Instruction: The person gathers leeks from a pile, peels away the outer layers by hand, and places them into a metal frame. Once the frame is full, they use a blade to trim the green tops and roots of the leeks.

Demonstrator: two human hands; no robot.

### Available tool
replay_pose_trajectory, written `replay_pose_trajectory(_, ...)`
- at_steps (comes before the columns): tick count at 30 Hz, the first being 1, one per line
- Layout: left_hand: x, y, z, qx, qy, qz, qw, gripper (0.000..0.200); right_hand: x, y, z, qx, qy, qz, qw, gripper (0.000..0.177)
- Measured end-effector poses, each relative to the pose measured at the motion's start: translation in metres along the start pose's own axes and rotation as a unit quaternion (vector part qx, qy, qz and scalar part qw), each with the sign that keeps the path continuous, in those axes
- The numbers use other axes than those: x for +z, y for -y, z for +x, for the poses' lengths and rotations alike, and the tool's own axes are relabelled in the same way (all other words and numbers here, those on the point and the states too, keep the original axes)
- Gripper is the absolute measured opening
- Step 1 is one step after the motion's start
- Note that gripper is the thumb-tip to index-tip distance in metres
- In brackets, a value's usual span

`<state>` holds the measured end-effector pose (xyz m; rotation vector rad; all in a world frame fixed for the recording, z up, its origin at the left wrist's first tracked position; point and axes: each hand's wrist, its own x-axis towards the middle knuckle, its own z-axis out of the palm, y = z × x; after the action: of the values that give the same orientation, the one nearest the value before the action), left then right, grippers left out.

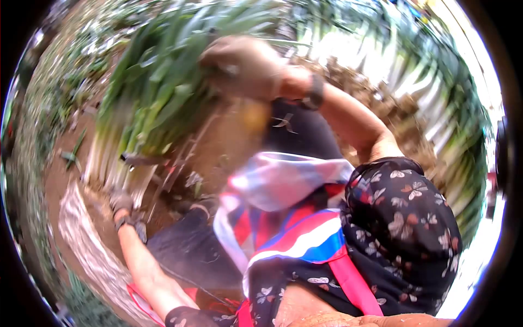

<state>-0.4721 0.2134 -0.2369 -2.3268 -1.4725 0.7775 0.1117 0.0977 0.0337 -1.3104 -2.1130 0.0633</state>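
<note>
Floral sleeve (403, 218) fills the lower right. At upper centre the gloved right hand (242, 65) has its fingers closed around the green tops of the leek bunch (147, 98). At lower left the gloved left hand (122, 207) meets the white stalk ends; I cannot tell its grip through the blur.

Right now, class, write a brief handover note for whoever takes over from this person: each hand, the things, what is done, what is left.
Right hand: gloved, fingers shut on the green tops of the leeks.
Left hand: gloved, at the white ends; grip too blurred to tell.
Leeks: one bundle, tilted, above the soil.
Done: bundle gathered and held up.
Left: not yet set down.
</note>
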Motion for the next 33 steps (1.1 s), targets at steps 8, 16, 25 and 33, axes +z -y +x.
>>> replay_pose_trajectory(8,-0.142,-0.029,-0.036,-0.146,0.126,-0.186,0.963,0.044,-0.093,-0.097,-0.423,0.598,-0.053,-0.184,0.778,0.024)
replay_pose_trajectory(16,-0.209,-0.092,-0.071,-0.097,-0.012,-0.193,0.976,0.062,-0.044,-0.025,-0.504,0.821,-0.316,0.05,0.474,0.033)
replay_pose_trajectory(25,-0.313,-0.196,-0.112,0.027,-0.114,-0.316,0.942,0.038,-0.084,-0.075,-0.504,0.722,-0.475,0.32,0.387,0.03)
replay_pose_trajectory(33,-0.398,-0.239,-0.13,0.107,-0.138,-0.426,0.888,0.027,-0.139,0.001,-0.543,0.463,-0.452,0.468,0.603,0.042)
